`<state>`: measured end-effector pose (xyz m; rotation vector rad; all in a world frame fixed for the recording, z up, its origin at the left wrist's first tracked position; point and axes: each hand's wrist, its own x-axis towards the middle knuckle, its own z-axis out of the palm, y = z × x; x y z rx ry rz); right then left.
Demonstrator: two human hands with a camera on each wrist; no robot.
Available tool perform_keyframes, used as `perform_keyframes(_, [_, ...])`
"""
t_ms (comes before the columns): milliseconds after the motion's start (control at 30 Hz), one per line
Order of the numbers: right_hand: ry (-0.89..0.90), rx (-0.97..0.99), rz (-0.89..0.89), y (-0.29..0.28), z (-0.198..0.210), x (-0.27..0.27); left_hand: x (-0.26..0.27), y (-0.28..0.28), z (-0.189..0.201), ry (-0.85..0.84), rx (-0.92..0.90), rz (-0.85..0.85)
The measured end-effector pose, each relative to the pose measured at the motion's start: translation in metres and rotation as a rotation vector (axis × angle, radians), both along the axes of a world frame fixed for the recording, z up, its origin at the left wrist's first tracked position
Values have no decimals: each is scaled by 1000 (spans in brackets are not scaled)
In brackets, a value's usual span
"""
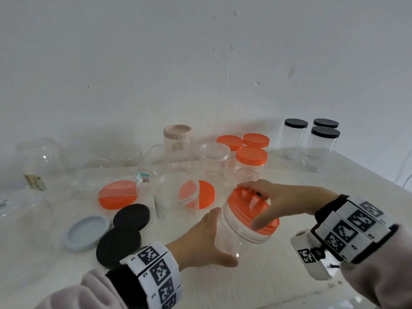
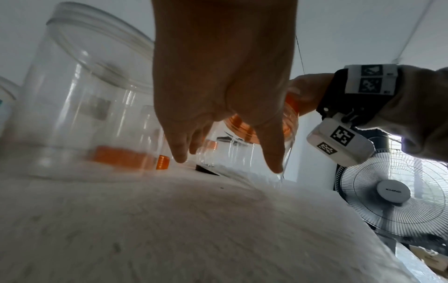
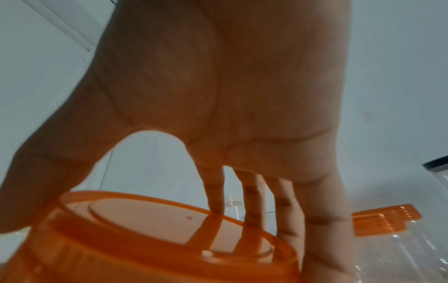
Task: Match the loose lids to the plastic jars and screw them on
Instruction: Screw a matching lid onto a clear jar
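Note:
A clear plastic jar (image 1: 238,239) is tilted above the white table (image 1: 278,286) at the front centre, with an orange lid (image 1: 249,208) on its mouth. My left hand (image 1: 205,237) grips the jar's body, thumb near its base and fingers round the far side. My right hand (image 1: 267,197) lies over the lid, thumb and spread fingers curled on its rim. The left wrist view shows my left hand (image 2: 225,95) on the jar (image 2: 242,153). In the right wrist view my right hand (image 3: 218,114) spans the orange lid (image 3: 157,229).
An open clear jar (image 1: 176,195) stands just left, between two loose orange lids (image 1: 118,195). Two black lids (image 1: 131,216) and a blue-grey lid (image 1: 87,233) lie front left. Lidded jars (image 1: 252,157) line the back wall. A fan (image 2: 392,191) stands past the table's right edge.

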<state>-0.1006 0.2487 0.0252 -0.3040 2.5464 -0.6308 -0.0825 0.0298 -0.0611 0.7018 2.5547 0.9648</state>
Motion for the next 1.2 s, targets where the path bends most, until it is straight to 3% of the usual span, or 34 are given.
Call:
perform_keyframes(167, [87, 174, 103, -17, 0, -4, -4, 4, 6, 5, 124, 1])
perform_keyframes(300, [92, 258, 168, -28, 2, -7, -9, 1, 4, -95, 214, -18])
perform_keyframes(567, [104, 399, 259, -43, 9, -8, -8, -1, 1, -148, 200, 53])
perform_keyframes(1067, [107, 483, 118, -50, 1, -5, -15, 2, -9, -144, 252, 123])
perform_keyframes(1200, [83, 531, 184, -52, 7, -7, -16, 4, -10, -112, 241, 125])
